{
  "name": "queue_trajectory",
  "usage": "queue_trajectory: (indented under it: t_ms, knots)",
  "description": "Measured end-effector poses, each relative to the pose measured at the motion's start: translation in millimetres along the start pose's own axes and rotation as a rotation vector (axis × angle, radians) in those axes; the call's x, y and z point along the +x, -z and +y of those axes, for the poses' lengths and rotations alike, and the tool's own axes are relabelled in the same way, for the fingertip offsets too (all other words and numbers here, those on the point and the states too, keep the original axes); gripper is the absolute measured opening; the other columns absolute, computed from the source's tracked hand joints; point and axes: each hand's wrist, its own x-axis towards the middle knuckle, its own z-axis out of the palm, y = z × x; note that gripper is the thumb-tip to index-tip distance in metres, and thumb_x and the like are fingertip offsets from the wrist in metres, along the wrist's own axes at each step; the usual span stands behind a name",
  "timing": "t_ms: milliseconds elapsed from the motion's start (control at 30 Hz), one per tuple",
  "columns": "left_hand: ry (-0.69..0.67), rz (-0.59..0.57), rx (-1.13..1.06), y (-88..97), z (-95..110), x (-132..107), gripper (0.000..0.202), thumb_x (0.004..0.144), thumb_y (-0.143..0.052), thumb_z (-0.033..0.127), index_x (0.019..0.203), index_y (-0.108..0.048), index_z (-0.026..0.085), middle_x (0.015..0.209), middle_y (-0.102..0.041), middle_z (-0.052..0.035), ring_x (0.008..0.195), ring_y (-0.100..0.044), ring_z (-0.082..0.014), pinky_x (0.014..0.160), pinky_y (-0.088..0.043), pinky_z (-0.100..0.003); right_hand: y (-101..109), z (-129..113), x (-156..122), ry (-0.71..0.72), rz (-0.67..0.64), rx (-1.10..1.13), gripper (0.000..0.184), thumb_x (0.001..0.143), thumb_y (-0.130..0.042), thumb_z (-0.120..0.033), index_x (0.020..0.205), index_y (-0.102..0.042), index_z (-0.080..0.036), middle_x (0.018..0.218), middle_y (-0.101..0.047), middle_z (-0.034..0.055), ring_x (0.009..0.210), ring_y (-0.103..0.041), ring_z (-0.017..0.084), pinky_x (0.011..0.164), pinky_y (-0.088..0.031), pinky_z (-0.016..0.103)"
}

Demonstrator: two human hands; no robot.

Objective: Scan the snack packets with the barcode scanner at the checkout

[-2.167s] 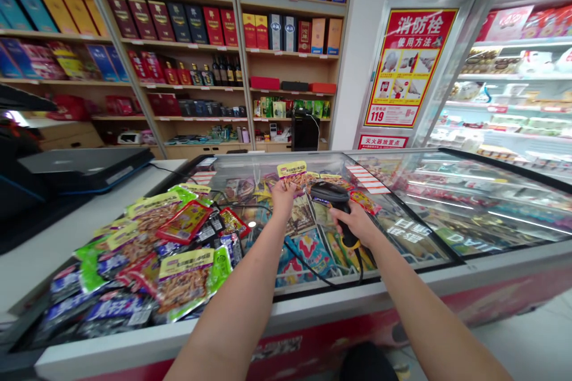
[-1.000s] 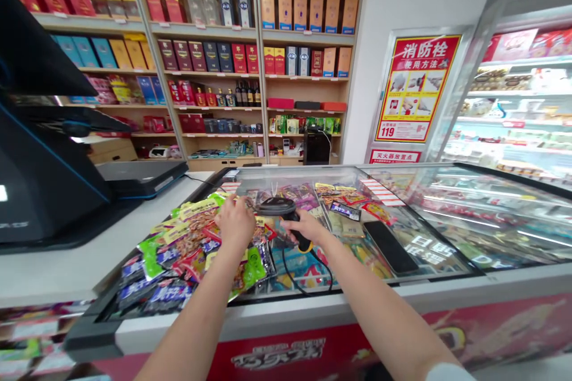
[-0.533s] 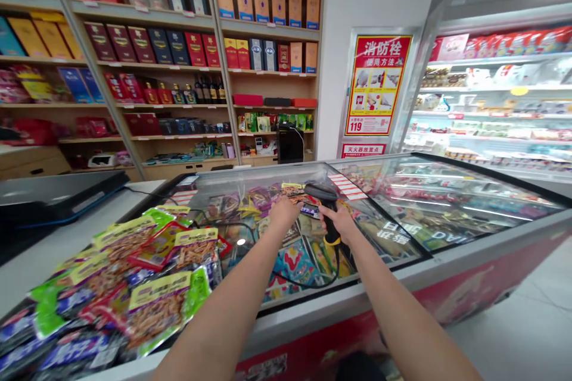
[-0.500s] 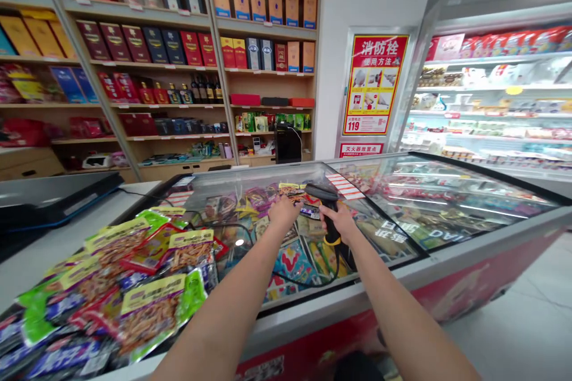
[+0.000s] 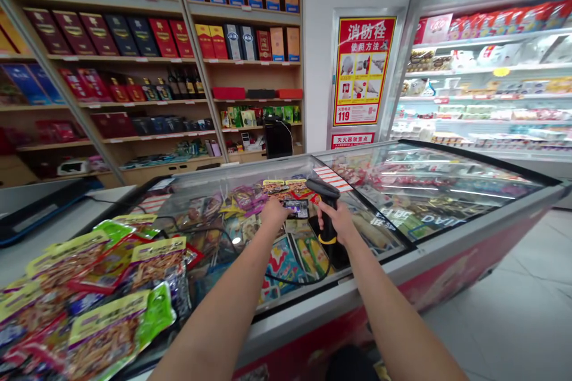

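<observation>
My right hand (image 5: 339,221) is shut around the grip of a black handheld barcode scanner (image 5: 328,214) with a yellow band, its head tilted towards my left hand. My left hand (image 5: 273,211) holds a yellow-labelled snack packet (image 5: 279,186) out over the glass freezer lid (image 5: 232,202). A dark packet (image 5: 295,208) lies just beyond my fingers, between my hands. I cannot tell whether it rests on the glass. A heap of yellow-labelled snack packets (image 5: 152,256) lies at the lower left, beside my left arm.
The scanner's black cable (image 5: 286,280) trails across the lid. A chilled display case (image 5: 482,89) stands at the right, beside a red fire-hydrant poster (image 5: 361,71). Wooden shelves of boxed goods and bottles (image 5: 147,59) fill the back. A tiled floor (image 5: 500,309) lies to the right.
Since the earliest frames, both hands have moved from above the packet heap out over the glass lid. The view has turned right. The scanner stays in my right hand.
</observation>
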Motion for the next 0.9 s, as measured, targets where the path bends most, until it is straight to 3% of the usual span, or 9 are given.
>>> queue_trajectory:
  t_ms: [100,200,333,400,500,633,767,900]
  knots:
    - [-0.047,0.093,-0.153,-0.1,-1.8,-3.8,0.049,0.069,-0.079,0.028,0.112,-0.061,0.015,0.112,-0.072,-0.0163,0.108,-0.067,-0.0305,0.090,-0.051,-0.037,-1.3,0.7,-0.4,-0.013,-0.009,-0.009,0.044,0.059,-0.081,-0.051,0.075,-0.055,-0.020,0.053,-0.057,-0.0053,0.038,-0.049,0.008,0.036,-0.043,0.021]
    - [-0.089,0.155,-0.516,1.7,-6.3,-0.7,0.030,0.063,-0.079,0.019,0.090,-0.066,0.015,0.092,-0.074,-0.0094,0.094,-0.070,-0.0266,0.083,-0.054,-0.035,-1.6,-0.4,-1.3,-0.012,-0.024,-0.019,0.045,0.059,-0.080,-0.052,0.076,-0.055,-0.020,0.054,-0.056,-0.0049,0.039,-0.049,0.009,0.036,-0.043,0.021]
    - [0.072,0.193,-1.124,9.9,-22.1,6.9,0.025,0.058,-0.079,0.021,0.076,-0.064,0.015,0.067,-0.067,-0.0012,0.069,-0.067,-0.0196,0.068,-0.057,-0.034,-3.5,-4.6,-3.7,-0.019,-0.023,-0.056,0.046,0.058,-0.080,-0.052,0.078,-0.055,-0.020,0.054,-0.056,-0.0047,0.040,-0.049,0.010,0.037,-0.043,0.023]
    - [0.139,0.221,-1.289,14.1,-33.8,6.7,0.025,0.057,-0.078,0.023,0.075,-0.063,0.014,0.064,-0.064,-0.0001,0.065,-0.065,-0.0174,0.066,-0.057,-0.034,-6.1,-5.9,-5.7,-0.033,-0.039,-0.097,0.044,0.059,-0.080,-0.051,0.077,-0.054,-0.020,0.053,-0.056,-0.0042,0.039,-0.049,0.010,0.037,-0.043,0.023]
    - [0.110,0.317,-1.340,17.0,-51.9,2.0,0.022,0.061,-0.074,0.026,0.076,-0.064,0.014,0.066,-0.064,-0.0010,0.067,-0.064,-0.0175,0.069,-0.056,-0.035,-14.0,-3.4,-9.2,-0.057,-0.088,-0.167,0.040,0.062,-0.079,-0.048,0.075,-0.054,-0.021,0.053,-0.055,-0.0041,0.039,-0.048,0.010,0.038,-0.043,0.024]
    - [0.062,0.485,-1.178,14.9,-68.5,-0.7,0.014,0.070,-0.067,0.026,0.076,-0.065,0.014,0.073,-0.068,-0.0041,0.075,-0.064,-0.0198,0.076,-0.054,-0.035,-31.2,7.7,-11.6,-0.050,-0.132,-0.208,0.037,0.064,-0.077,-0.047,0.074,-0.052,-0.021,0.052,-0.055,-0.0046,0.039,-0.049,0.011,0.038,-0.042,0.024]
    - [0.073,0.487,-1.106,12.9,-73.9,5.5,0.013,0.072,-0.065,0.024,0.079,-0.067,0.014,0.076,-0.070,-0.0057,0.077,-0.065,-0.0204,0.077,-0.054,-0.034,-42.1,15.2,-10.9,-0.070,-0.189,-0.217,0.038,0.063,-0.076,-0.048,0.074,-0.053,-0.020,0.051,-0.054,-0.0053,0.039,-0.048,0.010,0.037,-0.042,0.023]
    - [0.037,0.484,-1.134,11.4,-74.2,12.0,0.016,0.073,-0.064,0.026,0.083,-0.069,0.014,0.077,-0.070,-0.0046,0.076,-0.065,-0.0190,0.076,-0.053,-0.031,-39.8,15.0,-11.3,-0.083,-0.209,-0.248,0.039,0.064,-0.076,-0.049,0.075,-0.054,-0.020,0.052,-0.055,-0.0054,0.039,-0.049,0.009,0.038,-0.043,0.023]
